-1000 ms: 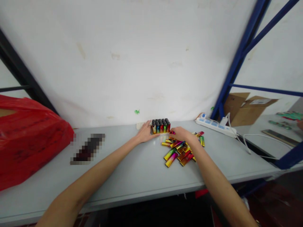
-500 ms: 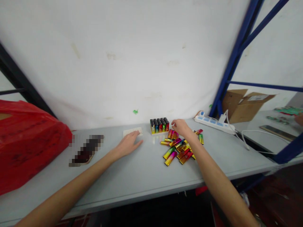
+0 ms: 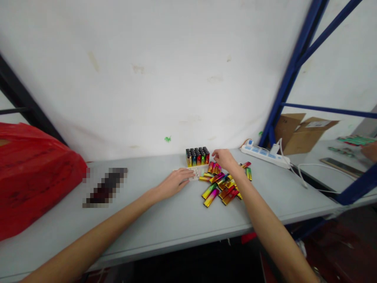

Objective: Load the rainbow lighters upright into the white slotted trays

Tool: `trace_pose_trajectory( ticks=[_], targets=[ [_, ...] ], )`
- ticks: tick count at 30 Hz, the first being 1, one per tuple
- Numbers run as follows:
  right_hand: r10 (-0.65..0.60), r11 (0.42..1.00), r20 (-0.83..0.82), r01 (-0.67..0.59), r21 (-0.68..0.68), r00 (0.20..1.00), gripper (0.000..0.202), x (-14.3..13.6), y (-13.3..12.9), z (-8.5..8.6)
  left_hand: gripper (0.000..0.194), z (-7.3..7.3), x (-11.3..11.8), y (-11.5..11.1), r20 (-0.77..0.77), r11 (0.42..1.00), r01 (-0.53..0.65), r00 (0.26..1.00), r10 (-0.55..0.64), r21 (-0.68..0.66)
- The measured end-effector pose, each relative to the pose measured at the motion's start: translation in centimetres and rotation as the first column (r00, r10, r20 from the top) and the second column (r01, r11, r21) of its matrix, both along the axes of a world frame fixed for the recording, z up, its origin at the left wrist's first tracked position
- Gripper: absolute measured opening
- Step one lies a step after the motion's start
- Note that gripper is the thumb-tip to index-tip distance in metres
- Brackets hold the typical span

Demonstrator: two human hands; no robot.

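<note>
My left hand (image 3: 176,182) lies over the left part of a white tray (image 3: 201,170) with small holes, its fingers on top and the thumb toward the front. Just behind that tray, rows of lighters (image 3: 198,157) with black tops and shiny coloured bodies stand upright in a block. My right hand (image 3: 224,158) hovers at the block's right side with curled fingers; whatever they may hold is hidden. Below it lies a loose pile of shiny gold, red, pink and green lighters (image 3: 225,188), with several side by side near the tray.
At the left sit a red plastic bag (image 3: 38,177) and a pixelated dark object (image 3: 106,188). To the right are a white power strip (image 3: 265,155) with cables, a blue rack post (image 3: 284,86), a cardboard box (image 3: 300,133), and another person's hand (image 3: 369,151) at the far edge.
My left hand has slid right along the table with the white tray, which now sits in front of the lighter block. My right hand has hardly moved.
</note>
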State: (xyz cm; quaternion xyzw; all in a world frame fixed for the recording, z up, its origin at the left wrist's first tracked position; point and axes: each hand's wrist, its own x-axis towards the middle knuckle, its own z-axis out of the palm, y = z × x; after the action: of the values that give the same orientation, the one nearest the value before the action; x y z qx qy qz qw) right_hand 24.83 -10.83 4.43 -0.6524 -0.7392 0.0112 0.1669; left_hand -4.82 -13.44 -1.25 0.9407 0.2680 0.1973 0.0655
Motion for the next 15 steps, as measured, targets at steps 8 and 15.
trace_pose_trajectory(
  ticks=[8,15],
  targets=[
    [-0.01,1.0,0.008,0.01,0.002,1.0,0.034,-0.1,0.1,-0.2,0.038,-0.2,0.2,1.7,0.02,0.999,0.015,1.0,-0.015,0.035],
    [0.067,0.997,0.006,-0.067,-0.041,0.998,0.032,-0.8,0.4,-0.9,0.038,-0.2,1.1,2.9,0.024,0.996,0.084,0.996,-0.085,0.015]
  ],
)
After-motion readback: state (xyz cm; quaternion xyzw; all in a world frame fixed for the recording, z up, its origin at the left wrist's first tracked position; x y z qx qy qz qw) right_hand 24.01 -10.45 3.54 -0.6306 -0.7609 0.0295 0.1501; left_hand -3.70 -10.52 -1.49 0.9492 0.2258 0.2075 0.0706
